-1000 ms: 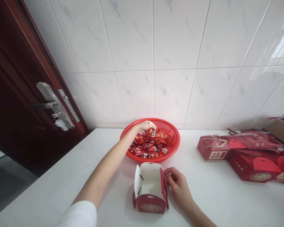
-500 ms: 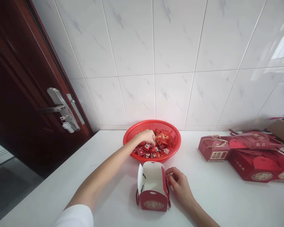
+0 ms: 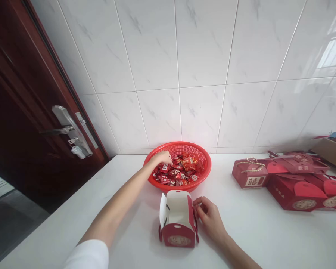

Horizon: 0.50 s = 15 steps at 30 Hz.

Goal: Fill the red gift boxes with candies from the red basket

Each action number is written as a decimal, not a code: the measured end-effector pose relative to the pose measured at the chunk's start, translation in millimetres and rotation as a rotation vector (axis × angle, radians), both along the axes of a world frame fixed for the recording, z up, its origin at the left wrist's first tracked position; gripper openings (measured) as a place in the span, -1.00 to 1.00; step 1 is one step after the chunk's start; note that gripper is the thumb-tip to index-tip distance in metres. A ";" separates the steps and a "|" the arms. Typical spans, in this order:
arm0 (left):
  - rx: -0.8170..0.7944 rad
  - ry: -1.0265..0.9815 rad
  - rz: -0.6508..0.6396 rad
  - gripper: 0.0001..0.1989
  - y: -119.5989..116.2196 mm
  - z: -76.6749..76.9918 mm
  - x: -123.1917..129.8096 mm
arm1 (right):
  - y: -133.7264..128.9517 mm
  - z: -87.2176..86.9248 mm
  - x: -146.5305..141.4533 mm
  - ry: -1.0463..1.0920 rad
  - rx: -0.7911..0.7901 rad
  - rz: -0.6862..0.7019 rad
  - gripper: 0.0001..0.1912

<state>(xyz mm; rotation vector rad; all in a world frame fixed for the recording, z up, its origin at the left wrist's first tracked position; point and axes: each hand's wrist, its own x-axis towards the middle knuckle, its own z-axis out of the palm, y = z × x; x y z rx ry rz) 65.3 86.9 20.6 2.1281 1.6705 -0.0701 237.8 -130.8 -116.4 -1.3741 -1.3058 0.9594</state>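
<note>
My left hand (image 3: 164,157) reaches into a red plastic basket (image 3: 207,169), its curled fingertips down among the wrapped candies (image 3: 182,172) on the left side; whatever is between them is hidden. In front of the basket stands a small red cardboard gift box (image 3: 179,239) with its top open, white inside, and a patterned oval on the near face. No candy shows inside it. At the box's right side, my right hand (image 3: 208,213) has its thumb and fingers bent together against the raised flap and the dark red ribbon handle (image 3: 196,228).
To the right, a closed red box with a twisted cord handle (image 3: 250,173) stands beside several other red gift boxes (image 3: 299,190). A brown carton (image 3: 332,151) sits behind them. White tiles back the white table (image 3: 123,231); a dark wooden door (image 3: 22,93) is at left.
My left hand has shifted left within the basket, away from its middle. My right hand stays at the box's side. The whole view has moved slightly.
</note>
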 end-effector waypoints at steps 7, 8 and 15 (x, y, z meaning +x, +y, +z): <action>-0.114 -0.071 -0.124 -0.43 -14.0 11.4 10.5 | -1.7 3.3 0.1 -0.017 -0.009 0.001 -0.74; -0.137 -0.088 -0.130 -0.39 -16.3 12.8 13.7 | -1.8 3.6 0.3 -0.020 -0.012 0.002 -0.74; -0.288 -0.190 -0.126 -0.14 -22.3 18.8 14.4 | -1.5 4.2 1.4 -0.031 -0.017 0.010 -0.74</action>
